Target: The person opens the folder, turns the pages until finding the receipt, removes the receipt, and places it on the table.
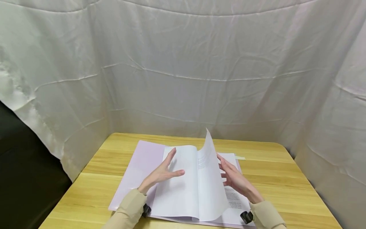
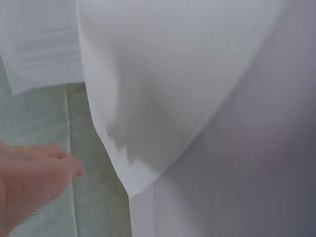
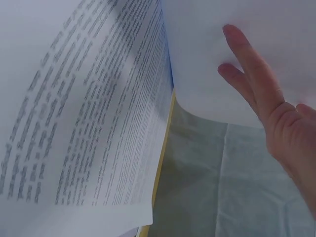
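Folder point(image 1: 137, 165) lies open, holding printed sheets point(image 1: 233, 201), one page point(image 1: 211, 187) raised.

Head view evenly and softly lit, bright sheen shown on the curtain point(image 1: 200, 70) at frame left, wrist views rendered dimmer and greyer, shadow cast on the page point(image 2: 158, 74), print point(image 3: 98, 108) slightly blurred

Behind and to both sides: pale grey, faintly glossy fabric curtain point(image 1: 200, 95), with long sagging horizontal creases and soft folds. Below, in front of the curtain: yellow wood-grain tabletop point(image 1: 286, 187), with rounded far corners and grain from left to right. Lower left: plain black surface point(image 1: 25, 178), bordered by the curtain's slanting edge; material indistinct. Wrist views: greenish-grey fabric with a pale crease; at right wrist, also a narrow yellow strip.
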`<state>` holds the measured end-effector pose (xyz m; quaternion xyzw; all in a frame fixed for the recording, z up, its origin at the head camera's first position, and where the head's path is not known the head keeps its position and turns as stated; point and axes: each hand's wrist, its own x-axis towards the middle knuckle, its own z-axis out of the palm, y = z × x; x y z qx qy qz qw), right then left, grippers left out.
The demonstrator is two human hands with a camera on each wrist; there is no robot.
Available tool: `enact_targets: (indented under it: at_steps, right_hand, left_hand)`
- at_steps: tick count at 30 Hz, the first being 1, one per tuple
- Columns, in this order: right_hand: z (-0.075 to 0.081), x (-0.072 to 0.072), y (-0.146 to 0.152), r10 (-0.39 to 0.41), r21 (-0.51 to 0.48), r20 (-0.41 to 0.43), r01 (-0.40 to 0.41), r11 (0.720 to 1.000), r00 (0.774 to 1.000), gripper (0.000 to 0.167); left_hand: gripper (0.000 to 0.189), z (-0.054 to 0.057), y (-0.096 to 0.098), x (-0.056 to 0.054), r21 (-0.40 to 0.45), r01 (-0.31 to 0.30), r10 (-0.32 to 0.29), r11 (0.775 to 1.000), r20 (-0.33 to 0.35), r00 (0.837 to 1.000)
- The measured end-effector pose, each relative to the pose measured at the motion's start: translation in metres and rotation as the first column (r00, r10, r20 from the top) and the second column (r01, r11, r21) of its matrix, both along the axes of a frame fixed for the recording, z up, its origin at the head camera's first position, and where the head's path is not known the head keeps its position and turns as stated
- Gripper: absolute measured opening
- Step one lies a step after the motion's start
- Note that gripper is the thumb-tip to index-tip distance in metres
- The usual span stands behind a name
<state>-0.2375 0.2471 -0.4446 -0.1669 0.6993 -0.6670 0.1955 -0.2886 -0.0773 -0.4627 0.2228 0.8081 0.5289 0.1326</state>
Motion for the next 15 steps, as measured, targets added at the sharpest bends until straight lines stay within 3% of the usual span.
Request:
enact_targets:
  at_steps: [5,15]
  right_hand:
    - [0.000,0.001,-0.008,-0.019,0.050,-0.011,0.019,0.999,1.000,0.059]
    - [-0.003,-0.003,-0.013,0.074,-0.006,-0.030,-0.074,0.997,0.997,0.056]
  left_hand:
    - [0.114,0.006,0.009,0.002,0.046,0.047,-0.047,0.998,0.020,0.999]
    - [0.104,0.014,0.022,0.004,0.170,0.109,-0.119,0.979,0.051,0.992]
